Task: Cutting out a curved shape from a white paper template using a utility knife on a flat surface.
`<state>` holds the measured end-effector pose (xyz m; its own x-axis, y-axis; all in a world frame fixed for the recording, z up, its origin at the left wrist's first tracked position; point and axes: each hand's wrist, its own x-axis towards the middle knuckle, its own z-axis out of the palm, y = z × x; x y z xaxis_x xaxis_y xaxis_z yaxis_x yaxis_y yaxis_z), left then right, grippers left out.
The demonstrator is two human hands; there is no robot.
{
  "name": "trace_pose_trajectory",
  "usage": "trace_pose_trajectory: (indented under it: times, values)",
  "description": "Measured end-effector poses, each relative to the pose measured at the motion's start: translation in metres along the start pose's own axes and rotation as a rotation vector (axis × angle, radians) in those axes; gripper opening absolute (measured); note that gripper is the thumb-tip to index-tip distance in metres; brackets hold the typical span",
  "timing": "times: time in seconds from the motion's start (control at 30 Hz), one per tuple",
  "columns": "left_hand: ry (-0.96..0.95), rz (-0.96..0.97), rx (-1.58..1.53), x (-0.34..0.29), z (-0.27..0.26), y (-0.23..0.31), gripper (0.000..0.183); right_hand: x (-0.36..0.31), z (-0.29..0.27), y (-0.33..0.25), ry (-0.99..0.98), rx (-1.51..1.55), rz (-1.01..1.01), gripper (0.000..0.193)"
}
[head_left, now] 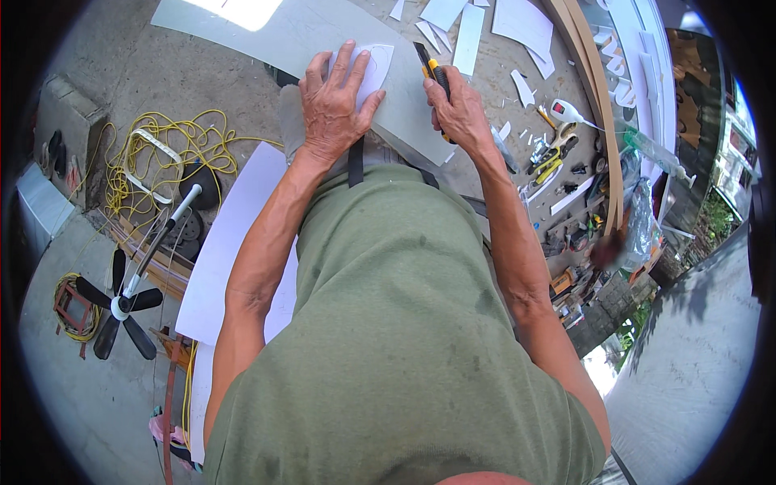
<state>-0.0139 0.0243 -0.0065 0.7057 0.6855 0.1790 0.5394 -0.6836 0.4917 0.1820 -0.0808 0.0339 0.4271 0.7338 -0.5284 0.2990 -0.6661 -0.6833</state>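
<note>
My left hand (338, 105) lies flat with its fingers spread, pressing on a small white sheet piece (380, 63) that carries a drawn curved line. Beneath that piece is a large grey-green sheet (323, 34), stretching across in front of me. To the right, my right hand (461, 113) is closed round a yellow and black utility knife (436, 71). Its dark blade end points up and away from me, apart from the white piece. How far the blade is out I cannot tell.
White offcuts (470, 39) lie at the far right, bordered by a curved brown strip (594, 89). Near a white glue gun (566, 111) are scattered tools, including yellow-handled snips (549, 170). On the left are a tangled yellow cord (194, 133), a fan-like black wheel (121, 305) and a large white sheet (230, 242).
</note>
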Motion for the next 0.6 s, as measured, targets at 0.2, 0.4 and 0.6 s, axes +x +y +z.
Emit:
trace_pose_trajectory:
  times: [0.2,0.4,0.6]
  values:
    - [0.015,-0.119,0.019,-0.015,0.000,0.007,0.059,0.004,0.002,-0.015,-0.019,-0.317,-0.204,0.030]
    - [-0.041,-0.062,0.059,-0.014,0.004,-0.003,0.057,0.016,-0.005,-0.029,-0.108,-0.546,-0.215,0.030]
    - [-0.039,-0.063,-0.044,-0.014,0.007,-0.005,0.058,0.023,-0.007,-0.031,-0.153,-0.609,-0.221,0.028]
